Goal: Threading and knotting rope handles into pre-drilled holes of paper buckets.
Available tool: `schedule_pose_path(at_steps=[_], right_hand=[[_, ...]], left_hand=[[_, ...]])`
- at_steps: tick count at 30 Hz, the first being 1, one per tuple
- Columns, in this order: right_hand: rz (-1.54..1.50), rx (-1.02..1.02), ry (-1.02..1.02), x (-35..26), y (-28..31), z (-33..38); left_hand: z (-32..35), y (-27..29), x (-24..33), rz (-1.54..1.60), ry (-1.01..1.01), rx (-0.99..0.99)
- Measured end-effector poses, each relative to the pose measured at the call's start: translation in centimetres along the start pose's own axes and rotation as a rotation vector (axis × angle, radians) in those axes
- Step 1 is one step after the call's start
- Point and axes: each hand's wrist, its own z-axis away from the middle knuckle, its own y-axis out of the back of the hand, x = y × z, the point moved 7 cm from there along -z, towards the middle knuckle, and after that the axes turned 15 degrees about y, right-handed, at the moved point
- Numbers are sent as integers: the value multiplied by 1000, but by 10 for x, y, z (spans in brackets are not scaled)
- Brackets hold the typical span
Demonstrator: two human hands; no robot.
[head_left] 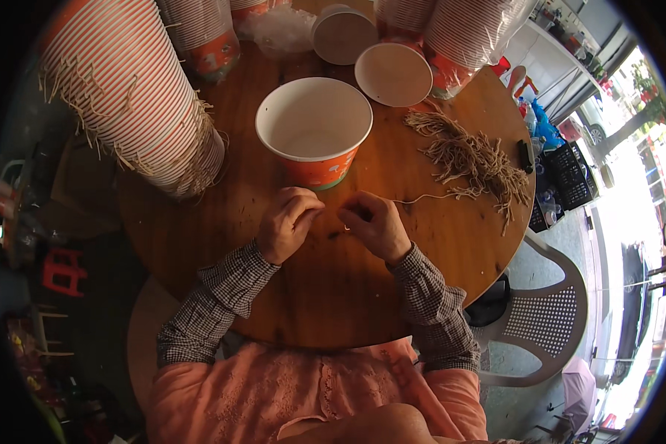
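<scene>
Both hands are raised close together over the round wooden table, just in front of an orange-and-white paper bucket (314, 118) that stands upright with its mouth up. My right hand (377, 222) is closed in a pinch on a thin tan string (429, 197), which trails rightward toward a pile of tan strings (470, 155). Opposite it, my left hand (287, 222) is also pinched, thumb against fingers. Whatever it may hold is too small to make out. A narrow gap lies between the two hands.
At the left leans a tall stack of paper buckets (126, 89) with tan strings draped over it. Bagged bucket stacks (459, 44) and a loose bucket (394, 74) stand at the back. A small black object (525, 156) lies by the table's right edge, near a grey plastic chair (544, 318).
</scene>
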Motion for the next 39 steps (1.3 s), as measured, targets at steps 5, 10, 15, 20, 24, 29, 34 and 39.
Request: schedule_pose_path(at_steps=[5, 10, 15, 20, 24, 29, 34, 39], right_hand=[[-284, 336, -71, -2, 32, -1], [-515, 590, -48, 17, 72, 2], [-722, 643, -46, 19, 72, 0], [-696, 619, 21, 2, 71, 3], [-485, 555, 165, -23, 61, 4], [-383, 505, 367, -37, 34, -3], [-90, 478, 404, -38, 23, -7], [-39, 399, 331, -47, 4, -7]], left_hand=[[-20, 16, 37, -17, -79, 126], [-71, 0, 76, -211, -132, 146], [-94, -28, 52, -548, -2, 104], [-77, 9, 40, -298, -66, 182], [-48, 32, 19, -96, 145, 185], [-12, 30, -23, 238, 363, 70], [-3, 17, -45, 350, 416, 40], [0, 6, -44, 430, 436, 19]])
